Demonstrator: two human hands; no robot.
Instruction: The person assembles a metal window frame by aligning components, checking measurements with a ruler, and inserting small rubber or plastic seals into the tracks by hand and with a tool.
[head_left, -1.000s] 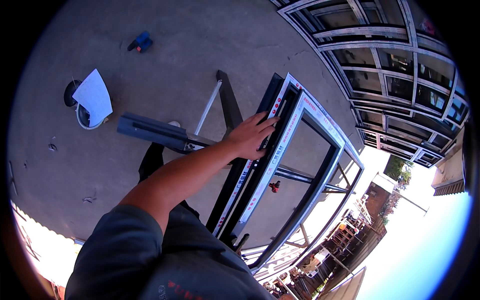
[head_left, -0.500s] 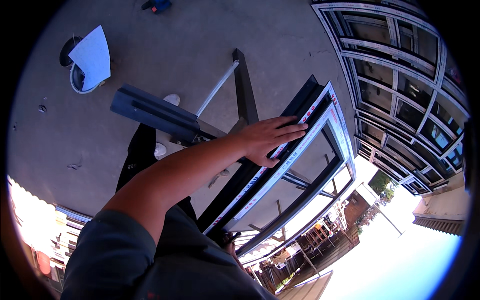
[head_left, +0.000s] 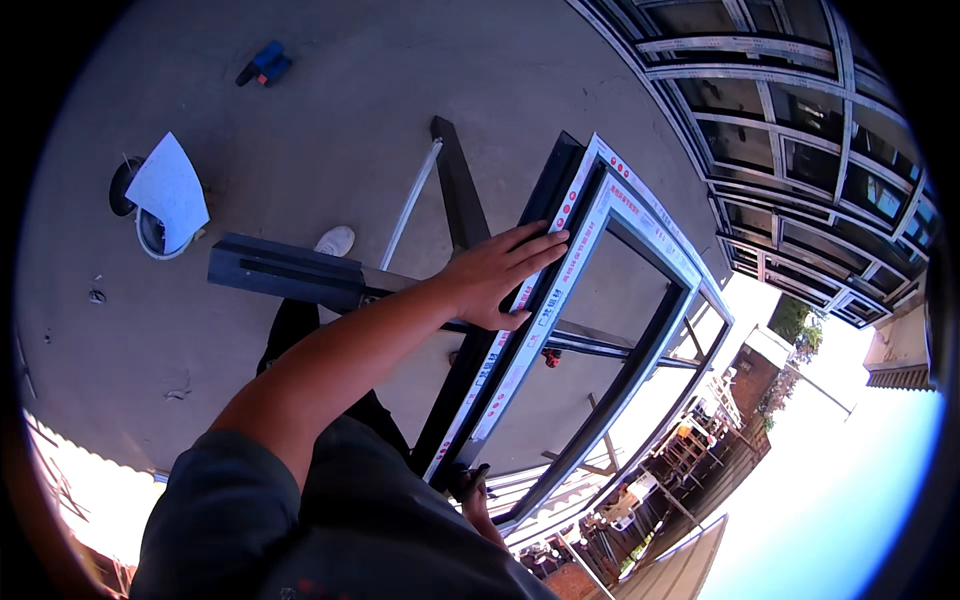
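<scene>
A black window frame (head_left: 497,412) with printed white-and-red protective film stands tilted in front of me, with an inner sash frame (head_left: 640,350) beside its edge. My left hand (head_left: 497,277) lies on the upper frame edge, fingers stretched out over the film and thumb lower along the profile. Down near the frame's near corner, my right hand (head_left: 476,500) is closed around a small dark thing (head_left: 470,481) against the frame; its kind cannot be made out. A dark metal stand (head_left: 462,185) and a grey beam (head_left: 285,270) are by the frame.
On the concrete floor are a bucket (head_left: 150,238) with a white sheet (head_left: 170,190) over it, and a blue power tool (head_left: 265,64). Several film-wrapped window frames (head_left: 790,130) lean at the right. A white shoe (head_left: 335,240) shows beyond the beam.
My view has shifted, so the floor items sit lower in the picture. The window frame appears more upright, my left hand still on it. More of my right hand and forearm shows.
</scene>
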